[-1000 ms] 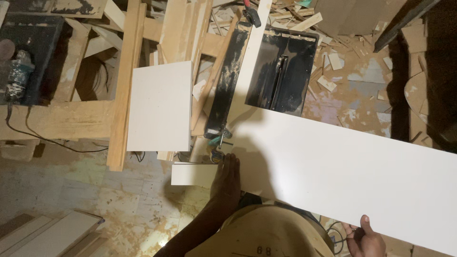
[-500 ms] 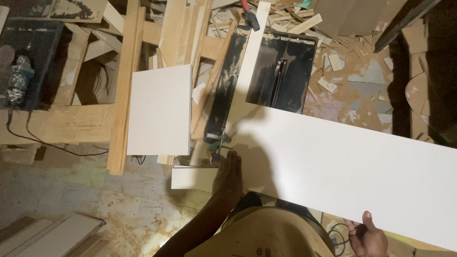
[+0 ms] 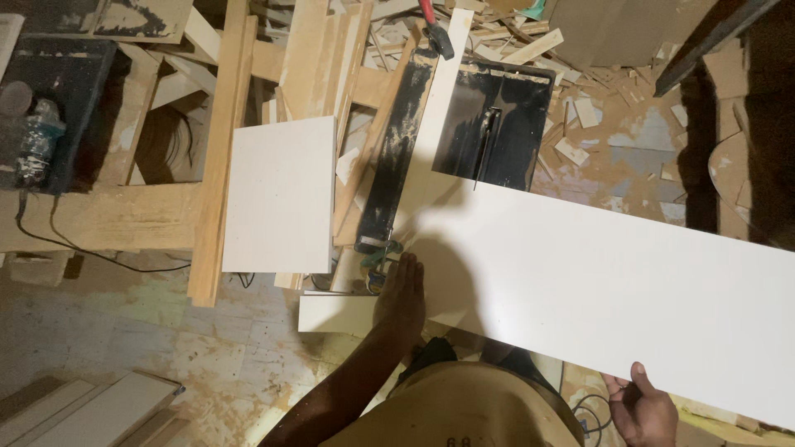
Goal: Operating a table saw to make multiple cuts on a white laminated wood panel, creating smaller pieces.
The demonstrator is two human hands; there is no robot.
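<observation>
Head view: long white laminated board (image 3: 613, 281) overhanging cluttered wooden worktop (image 3: 108, 217).
Left hand (image 3: 403, 291) flat, fingers released; right hand (image 3: 642, 407) fingers grasping near edge; could tip and slip from one-sided grip.

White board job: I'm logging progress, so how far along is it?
Done: a square white panel lies on the wooden frame. In hand: left hand presses the long white board, right hand grips its near edge. Left: the board looks whole.

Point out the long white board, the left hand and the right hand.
long white board (image 3: 629, 281), head view, bare middle of its top face.
left hand (image 3: 402, 290), head view, back of the hand lying flat at the board's left end.
right hand (image 3: 642, 406), head view, palm area gripping the board's near edge.
</observation>
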